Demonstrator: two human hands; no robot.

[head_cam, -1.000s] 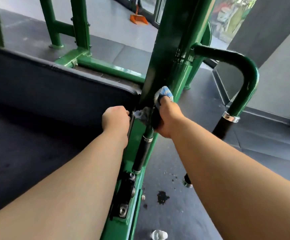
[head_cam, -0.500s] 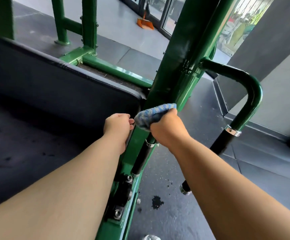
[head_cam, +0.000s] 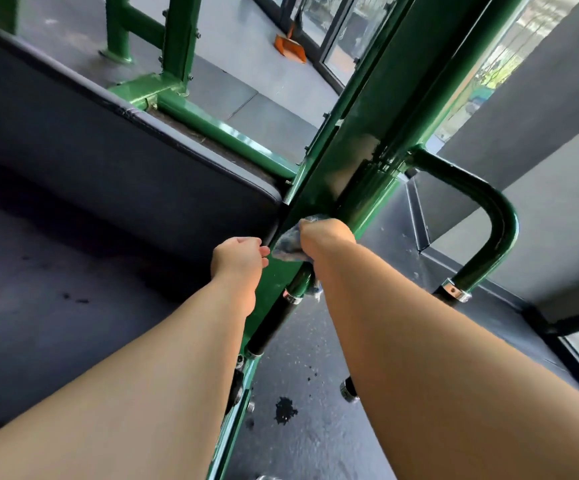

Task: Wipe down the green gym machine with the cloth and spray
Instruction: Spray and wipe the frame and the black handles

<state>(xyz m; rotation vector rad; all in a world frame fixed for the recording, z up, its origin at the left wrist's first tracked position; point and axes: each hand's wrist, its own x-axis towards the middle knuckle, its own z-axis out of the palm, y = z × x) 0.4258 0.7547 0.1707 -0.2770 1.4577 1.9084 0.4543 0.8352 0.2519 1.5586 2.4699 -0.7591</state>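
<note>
We see daylight coming in through the glass doors (head_cam: 347, 39) at the top of the view, laying bright streaks of glare on the glossy green steel frame (head_cam: 378, 133). The black padded bench (head_cam: 108, 161) sits dim. Wide-angle distortion curves the edges, and the crumpled blue cloth (head_cam: 286, 242) is smeared with motion blur.

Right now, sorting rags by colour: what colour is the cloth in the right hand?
Mottled blue and grey cloth, best seen in the head view.
</note>
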